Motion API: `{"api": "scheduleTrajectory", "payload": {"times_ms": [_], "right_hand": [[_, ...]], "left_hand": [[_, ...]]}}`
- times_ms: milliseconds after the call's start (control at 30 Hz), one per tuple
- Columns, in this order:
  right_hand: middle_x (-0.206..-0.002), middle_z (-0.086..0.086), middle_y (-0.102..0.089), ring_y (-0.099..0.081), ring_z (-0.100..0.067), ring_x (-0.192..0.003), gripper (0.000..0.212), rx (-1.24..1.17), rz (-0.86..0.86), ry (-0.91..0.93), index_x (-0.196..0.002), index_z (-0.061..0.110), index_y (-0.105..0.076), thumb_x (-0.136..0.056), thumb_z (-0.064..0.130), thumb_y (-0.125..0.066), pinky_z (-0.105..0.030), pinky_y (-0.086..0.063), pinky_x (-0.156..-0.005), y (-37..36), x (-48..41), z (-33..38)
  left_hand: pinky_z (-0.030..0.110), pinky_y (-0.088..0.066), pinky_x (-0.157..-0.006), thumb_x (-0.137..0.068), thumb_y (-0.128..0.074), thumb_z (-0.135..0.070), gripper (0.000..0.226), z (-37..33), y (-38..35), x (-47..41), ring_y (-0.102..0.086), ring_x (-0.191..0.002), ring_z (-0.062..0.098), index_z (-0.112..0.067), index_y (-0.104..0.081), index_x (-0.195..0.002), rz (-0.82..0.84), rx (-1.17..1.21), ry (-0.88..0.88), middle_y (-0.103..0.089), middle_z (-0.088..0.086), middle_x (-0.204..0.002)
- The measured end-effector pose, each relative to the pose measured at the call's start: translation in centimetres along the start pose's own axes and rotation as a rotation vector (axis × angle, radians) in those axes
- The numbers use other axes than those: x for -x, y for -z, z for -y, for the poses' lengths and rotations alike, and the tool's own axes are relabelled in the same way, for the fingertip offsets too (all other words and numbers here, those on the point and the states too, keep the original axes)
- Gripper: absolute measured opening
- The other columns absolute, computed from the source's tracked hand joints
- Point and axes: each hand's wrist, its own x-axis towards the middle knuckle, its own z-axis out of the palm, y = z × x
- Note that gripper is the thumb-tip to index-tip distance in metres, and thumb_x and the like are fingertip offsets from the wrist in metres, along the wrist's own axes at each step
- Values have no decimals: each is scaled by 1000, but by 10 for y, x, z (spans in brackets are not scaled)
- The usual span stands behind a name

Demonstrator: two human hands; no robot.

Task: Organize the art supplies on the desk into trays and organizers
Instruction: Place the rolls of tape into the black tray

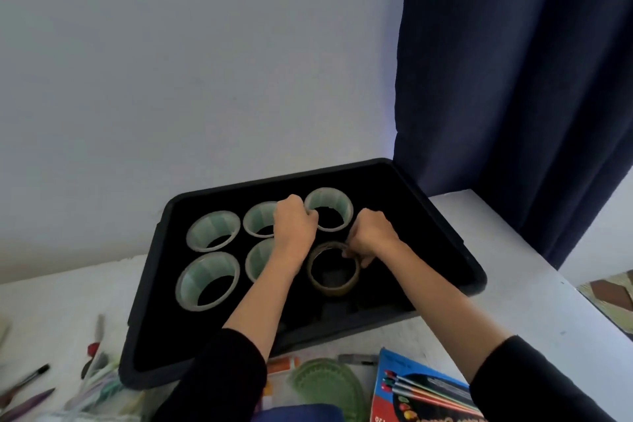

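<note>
Art supplies are partly sorted.

1. Left edge of the desk (513,250): loose pens (34,376) and a bundle of markers (99,384) lie outside any container. These are not yet sorted.
2. Black tray (411,209): sits on the desk against the wall and holds six tape rolls, all standing on their flat sides in two rows of three.
3. Left column: the front clear roll (208,281) and the back clear roll (213,229) stand near each other. Judged placed.
4. Middle column: two more clear rolls, back (260,219) and front (258,259), are both partly hidden by the left arm. Judged placed.
5. Left hand (296,223): fingers are curled over the near rim of the back right clear roll (329,209) and grip it.
6. Brown roll (334,269): stands on the tray floor in the front right position.
7. Right hand (371,236): fingers are curled and pinch the far rim of the brown roll.
8. Front of the desk, right of centre: a green plastic piece (329,384) and a box of coloured pencils (421,390) lie outside the tray. Not yet sorted.

Status: the tape stage looks close to complete, with only the last two rolls under adjustment. Pens, markers, pencils and small items are left. No other organizer is in view.
</note>
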Motion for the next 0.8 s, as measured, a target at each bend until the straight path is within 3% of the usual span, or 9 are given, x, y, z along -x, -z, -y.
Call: {"api": "scheduleTrajectory", "payload": {"times_ms": [100, 233, 367, 467, 567, 633, 733, 800], "right_hand": [[-69, -9, -68, -67, -20, -51, 23, -51, 18, -1, -86, 6, -66, -70, 12, -81, -34, -60, -63, -2, -2, 1], [-69, -12, -67, -67, -23, -52, 27, -90, -9, -2, -86, 3, -64, -69, 14, -82, -37, -60, -65, -2, -4, 1], [-80, -15, -65, -69, -29, -64, 39, -118, -14, 19, -94, 4, -53, -69, 13, -82, -42, -59, -66, -2, -5, 1], [-80, -13, -67, -69, -28, -62, 38, -108, -31, 109, -97, 0, -54, -72, 15, -77, -44, -59, -57, -5, -8, 2], [-75, -12, -67, -67, -27, -56, 26, -77, -42, 168, -90, 5, -61, -71, 20, -73, -43, -58, -51, -9, -11, 1], [-89, -15, -65, -66, -30, -66, 29, -29, -15, 197, -93, 6, -61, -73, 24, -69, -41, -58, -57, -13, -13, 1], [-128, -19, -47, -56, -34, -104, 56, -10, 0, 218, -130, 2, -46, -77, 19, -60, -33, -54, -75, -16, -17, 1], [-127, -14, -46, -48, -32, -119, 65, -161, 9, 217, -140, -1, -32, -81, 9, -55, -28, -45, -87, -10, -13, 4]], "left_hand": [[27, -29, -44, -83, -55, -1, 38, 3, -2, -4, -35, -48, 17, -9, -32, -54, -44, -92, -69, -42, 11, -64], [39, -49, -59, -87, -53, -3, 14, 8, -1, -8, -52, -71, 26, 0, -55, -73, -101, -154, -153, -44, 10, -91], [33, -47, -71, -91, -53, -13, 15, 11, 2, -8, -52, -92, 24, -7, -67, -94, -152, -231, -187, -55, 9, -102], [34, -40, -80, -89, -55, -27, 23, 14, 3, -7, -46, -103, 26, -13, -67, -103, -134, -334, -196, -62, 5, -101], [34, -37, -80, -88, -53, -18, 17, 13, 1, -6, -46, -96, 25, -10, -68, -82, -150, -330, -233, -64, 4, -81], [33, -37, -78, -87, -52, -11, 19, 12, 0, -6, -44, -94, 24, -7, -69, -81, -200, -342, -266, -63, 5, -78], [34, -35, -80, -91, -48, -16, 22, 14, 1, -6, -45, -100, 26, -10, -68, -95, -179, -416, -241, -63, 7, -96], [34, -34, -86, -95, -44, -24, 28, 13, 0, -6, -45, -107, 26, -13, -63, -111, -130, -467, -237, -58, 7, -112]]}}
